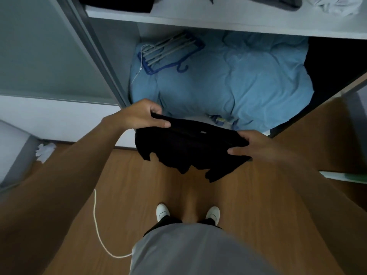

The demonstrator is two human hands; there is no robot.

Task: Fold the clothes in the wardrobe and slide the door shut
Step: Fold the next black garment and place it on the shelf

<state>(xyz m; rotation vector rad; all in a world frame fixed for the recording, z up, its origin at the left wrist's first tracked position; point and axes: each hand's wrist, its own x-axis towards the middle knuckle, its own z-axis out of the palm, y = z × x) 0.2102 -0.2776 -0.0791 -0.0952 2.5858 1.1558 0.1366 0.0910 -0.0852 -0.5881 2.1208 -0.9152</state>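
The left arm is stretched forward, and a corner of the black garment (186, 149) is gripped by the curled fingers of the left hand (142, 116). The garment is held aloft before the open wardrobe (198, 21). Its other corner is pinched by the right hand (253, 145), that arm likewise extended.

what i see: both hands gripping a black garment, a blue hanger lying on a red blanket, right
No: the head view shows the blanket under the blue hanger is light blue. Left hand and right hand do grip the black garment.
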